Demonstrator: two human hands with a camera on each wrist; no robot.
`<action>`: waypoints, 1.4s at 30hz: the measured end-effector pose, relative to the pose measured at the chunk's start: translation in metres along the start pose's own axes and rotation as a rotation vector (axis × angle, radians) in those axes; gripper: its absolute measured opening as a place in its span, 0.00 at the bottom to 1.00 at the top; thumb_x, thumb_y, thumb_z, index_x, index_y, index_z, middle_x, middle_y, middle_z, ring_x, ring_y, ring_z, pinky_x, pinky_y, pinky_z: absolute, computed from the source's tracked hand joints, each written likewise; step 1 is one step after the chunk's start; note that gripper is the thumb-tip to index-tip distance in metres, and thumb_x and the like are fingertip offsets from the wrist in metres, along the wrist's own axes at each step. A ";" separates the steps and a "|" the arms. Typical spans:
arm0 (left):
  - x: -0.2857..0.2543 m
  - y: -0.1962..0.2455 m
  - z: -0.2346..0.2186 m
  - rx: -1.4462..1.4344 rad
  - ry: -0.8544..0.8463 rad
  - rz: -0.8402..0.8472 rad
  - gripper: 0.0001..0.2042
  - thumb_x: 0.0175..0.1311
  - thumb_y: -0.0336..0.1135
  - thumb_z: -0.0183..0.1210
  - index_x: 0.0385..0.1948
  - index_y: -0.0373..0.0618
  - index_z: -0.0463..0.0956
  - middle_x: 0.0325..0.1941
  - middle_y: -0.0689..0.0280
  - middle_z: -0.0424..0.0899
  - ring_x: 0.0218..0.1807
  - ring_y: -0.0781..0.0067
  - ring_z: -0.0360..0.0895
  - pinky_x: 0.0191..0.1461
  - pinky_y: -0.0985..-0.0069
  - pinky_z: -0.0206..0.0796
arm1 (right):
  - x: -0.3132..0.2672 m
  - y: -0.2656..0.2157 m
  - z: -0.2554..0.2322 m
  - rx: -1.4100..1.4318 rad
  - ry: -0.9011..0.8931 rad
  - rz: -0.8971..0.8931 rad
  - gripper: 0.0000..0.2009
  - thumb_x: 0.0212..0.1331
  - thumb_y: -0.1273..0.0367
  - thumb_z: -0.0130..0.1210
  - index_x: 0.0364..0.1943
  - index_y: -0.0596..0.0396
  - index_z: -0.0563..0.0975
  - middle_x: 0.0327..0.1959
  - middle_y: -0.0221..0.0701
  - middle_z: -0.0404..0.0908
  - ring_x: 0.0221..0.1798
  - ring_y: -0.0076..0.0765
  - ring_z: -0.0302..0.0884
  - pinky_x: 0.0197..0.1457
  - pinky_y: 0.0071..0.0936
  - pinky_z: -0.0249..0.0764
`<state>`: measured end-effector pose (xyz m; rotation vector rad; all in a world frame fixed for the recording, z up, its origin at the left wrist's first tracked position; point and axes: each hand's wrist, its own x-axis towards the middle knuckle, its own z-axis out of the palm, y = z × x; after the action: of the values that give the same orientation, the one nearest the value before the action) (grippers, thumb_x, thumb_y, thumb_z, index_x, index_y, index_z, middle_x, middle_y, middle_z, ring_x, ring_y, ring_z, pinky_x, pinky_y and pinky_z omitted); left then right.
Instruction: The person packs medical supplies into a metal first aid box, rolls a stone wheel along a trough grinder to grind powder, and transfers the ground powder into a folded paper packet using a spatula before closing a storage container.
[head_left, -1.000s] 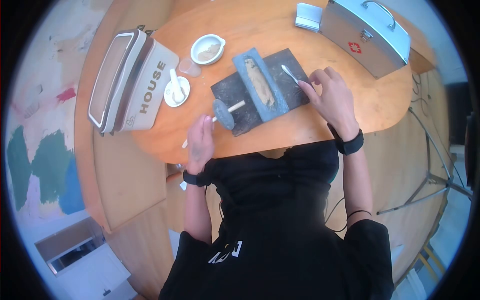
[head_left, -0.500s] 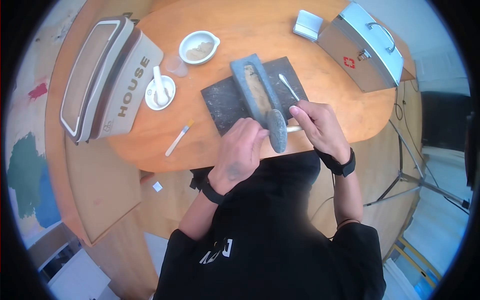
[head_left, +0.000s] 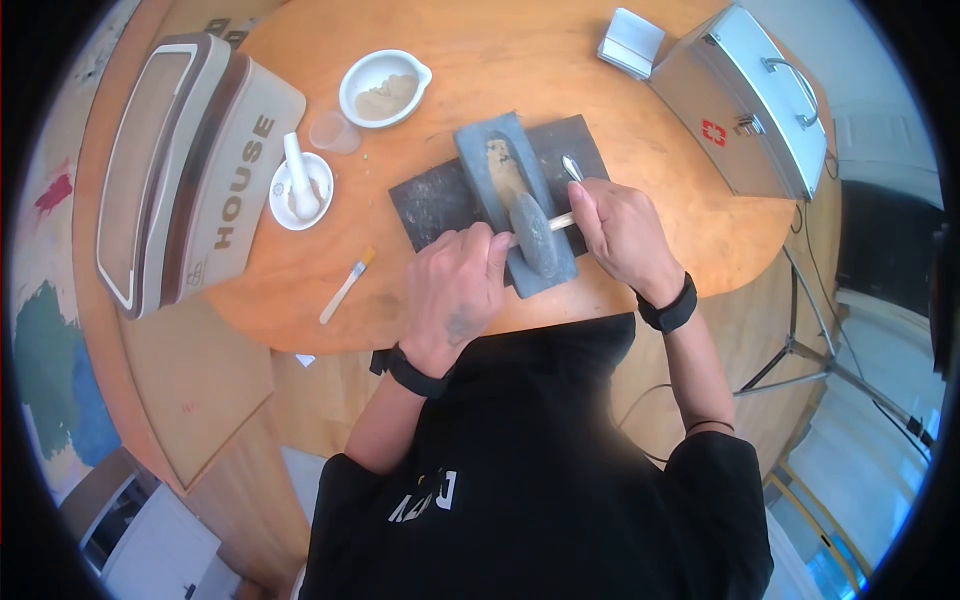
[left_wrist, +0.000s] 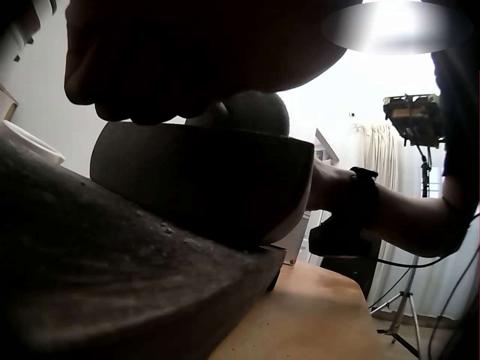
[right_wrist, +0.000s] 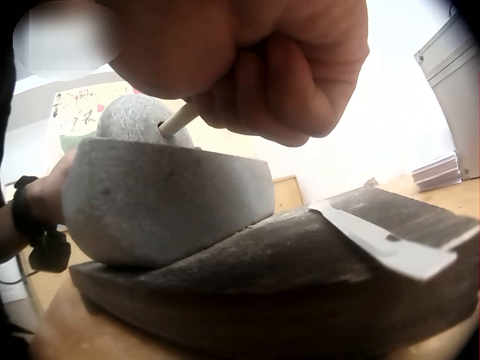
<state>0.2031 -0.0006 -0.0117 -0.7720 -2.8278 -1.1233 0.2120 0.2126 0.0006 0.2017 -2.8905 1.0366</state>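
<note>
A grey stone grinding wheel (head_left: 534, 235) stands on edge in the near end of a long stone trough (head_left: 563, 262). Its wooden axle (head_left: 562, 221) sticks out at both sides. My left hand (head_left: 455, 285) grips the left end of the axle, and my right hand (head_left: 622, 235) has its fingers curled round the right end. Tan powder (head_left: 505, 175) lies along the trough's hollow. Under the trough is a dark board (head_left: 430, 200). A metal spatula (right_wrist: 382, 240) lies on that board, beneath the right hand in the right wrist view; the hand partly covers it in the head view.
At left are a mortar (head_left: 283, 212) with a white pestle (head_left: 300, 180), a clear cup (head_left: 335, 132), a bowl of powder (head_left: 428, 78), a brush (head_left: 345, 292) and a "HOUSE" box (head_left: 235, 190). A silver case (head_left: 740, 110) and paper stack (head_left: 632, 42) stand at right.
The wheel went from beside the trough on the left to over its near end, then down into it. My right hand let go of the spatula and took the axle's other end.
</note>
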 end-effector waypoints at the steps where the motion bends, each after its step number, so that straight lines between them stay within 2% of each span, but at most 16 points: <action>1: 0.004 -0.002 0.000 -0.002 -0.003 -0.004 0.14 0.73 0.37 0.49 0.25 0.40 0.70 0.19 0.54 0.71 0.25 0.49 0.73 0.28 0.57 0.62 | 0.005 0.002 0.002 0.001 -0.005 0.003 0.20 0.72 0.62 0.44 0.22 0.57 0.74 0.22 0.42 0.75 0.28 0.56 0.73 0.30 0.45 0.70; 4: 0.016 -0.010 0.002 0.017 0.030 -0.011 0.15 0.74 0.38 0.47 0.25 0.41 0.71 0.19 0.55 0.71 0.24 0.48 0.73 0.26 0.57 0.61 | 0.022 0.008 0.007 -0.093 -0.021 0.013 0.20 0.72 0.62 0.44 0.22 0.57 0.74 0.23 0.42 0.77 0.28 0.57 0.74 0.30 0.46 0.70; 10: 0.039 -0.013 -0.009 0.020 -0.078 -0.105 0.18 0.76 0.39 0.45 0.23 0.40 0.71 0.18 0.52 0.74 0.25 0.44 0.74 0.26 0.55 0.61 | 0.052 0.020 0.013 -0.057 -0.028 0.013 0.21 0.72 0.62 0.43 0.21 0.58 0.74 0.21 0.45 0.76 0.26 0.60 0.73 0.30 0.48 0.70; 16: 0.062 -0.025 -0.013 -0.030 -0.088 -0.049 0.19 0.76 0.39 0.44 0.26 0.38 0.75 0.22 0.48 0.77 0.27 0.41 0.75 0.29 0.55 0.62 | 0.060 0.018 0.005 -0.011 -0.020 0.038 0.22 0.72 0.62 0.43 0.20 0.60 0.73 0.21 0.46 0.76 0.26 0.60 0.73 0.31 0.48 0.70; 17: 0.063 -0.028 -0.011 -0.029 -0.057 -0.019 0.17 0.75 0.39 0.46 0.25 0.40 0.75 0.20 0.51 0.78 0.26 0.44 0.76 0.28 0.56 0.64 | 0.060 0.018 0.005 -0.019 -0.017 0.038 0.22 0.73 0.62 0.43 0.20 0.60 0.73 0.21 0.46 0.76 0.27 0.60 0.73 0.31 0.48 0.70; 18: 0.062 -0.029 -0.011 -0.030 -0.026 0.011 0.16 0.73 0.39 0.49 0.25 0.42 0.76 0.18 0.54 0.78 0.24 0.47 0.77 0.27 0.57 0.66 | 0.060 0.018 0.005 -0.027 -0.015 0.040 0.23 0.73 0.61 0.42 0.19 0.60 0.73 0.20 0.46 0.76 0.27 0.60 0.74 0.31 0.48 0.70; 21: 0.057 -0.022 -0.014 0.002 -0.098 -0.051 0.17 0.74 0.40 0.48 0.25 0.41 0.75 0.20 0.53 0.79 0.25 0.46 0.78 0.28 0.56 0.66 | 0.056 0.018 0.007 -0.098 -0.017 0.022 0.24 0.73 0.60 0.42 0.18 0.59 0.73 0.19 0.46 0.76 0.25 0.60 0.74 0.30 0.48 0.71; 25: 0.045 -0.018 -0.009 0.045 -0.085 -0.057 0.17 0.74 0.40 0.48 0.24 0.41 0.75 0.20 0.52 0.79 0.26 0.46 0.78 0.28 0.55 0.67 | 0.043 0.018 0.011 -0.131 0.001 0.044 0.25 0.73 0.60 0.42 0.17 0.58 0.75 0.18 0.46 0.76 0.24 0.60 0.74 0.28 0.49 0.71; 31: 0.023 -0.002 -0.012 0.180 -0.141 -0.094 0.16 0.73 0.40 0.49 0.25 0.41 0.71 0.20 0.50 0.78 0.26 0.44 0.77 0.28 0.54 0.66 | 0.017 0.010 0.009 -0.140 0.013 0.051 0.25 0.73 0.60 0.42 0.17 0.57 0.76 0.17 0.46 0.76 0.22 0.60 0.74 0.27 0.49 0.71; 34: 0.009 0.008 -0.015 0.178 -0.145 -0.082 0.16 0.75 0.41 0.46 0.28 0.40 0.67 0.21 0.48 0.74 0.27 0.40 0.73 0.30 0.53 0.63 | 0.003 0.002 0.004 -0.125 -0.007 0.059 0.24 0.73 0.60 0.43 0.19 0.57 0.76 0.18 0.46 0.77 0.24 0.59 0.74 0.28 0.48 0.72; 40: -0.010 0.017 -0.014 0.141 -0.168 -0.108 0.11 0.69 0.37 0.52 0.31 0.39 0.66 0.23 0.48 0.76 0.28 0.42 0.75 0.30 0.53 0.65 | -0.013 -0.015 -0.003 -0.037 0.038 0.039 0.21 0.72 0.60 0.45 0.22 0.56 0.77 0.21 0.43 0.78 0.27 0.57 0.76 0.29 0.46 0.73; 42: -0.007 0.011 -0.008 0.171 -0.131 -0.062 0.10 0.69 0.35 0.53 0.30 0.39 0.67 0.22 0.50 0.76 0.29 0.44 0.76 0.30 0.54 0.65 | -0.006 -0.012 0.000 -0.067 0.035 0.069 0.21 0.72 0.60 0.45 0.22 0.55 0.78 0.21 0.43 0.78 0.26 0.57 0.75 0.28 0.46 0.72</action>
<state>0.2127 -0.0025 0.0001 -0.7769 -3.0250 -0.8516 0.2198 0.2036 0.0075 0.0800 -2.9146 0.9410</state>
